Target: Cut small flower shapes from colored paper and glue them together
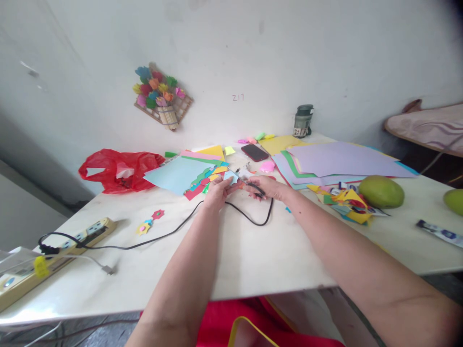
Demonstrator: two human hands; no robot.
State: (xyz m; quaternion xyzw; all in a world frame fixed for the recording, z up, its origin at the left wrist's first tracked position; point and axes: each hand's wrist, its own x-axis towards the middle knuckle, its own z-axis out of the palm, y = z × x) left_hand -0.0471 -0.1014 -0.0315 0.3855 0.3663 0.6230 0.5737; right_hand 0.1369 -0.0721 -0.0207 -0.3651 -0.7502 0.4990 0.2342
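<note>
The left hand [217, 193] is pinching a small light blue piece of paper [231, 177] between thumb and fingers, and the right hand [270, 186], just to its right, is gripping a pair of black-handled metal scissors [260, 192] whose blades are pointing left toward the paper; whether they are touching it is too small to tell. Both hands are working near each other above the middle of a white table [264, 262]. Under them a thin black cable [249, 221] is looping and running left to a long cream power strip [104, 224] at the near left. Left of the hands, coloured paper strips with wavy edges [200, 184] are lying by a large light blue sheet [177, 173], and a crumpled red plastic bag [108, 168] is sitting farther left. Nearer on the left, a small red paper flower [158, 214] and a yellow one are lying. Beyond the hands, a dark flat phone [254, 153] is resting near a bright pink packet [267, 166]. To the far right, a stack of large sheets topped with pale purple [343, 159] is spreading out, with a dark green lidded bottle [303, 121] standing behind. Nearer on the right, mixed paper scraps [350, 206] are lying beside a green oval fruit [381, 191].
</note>
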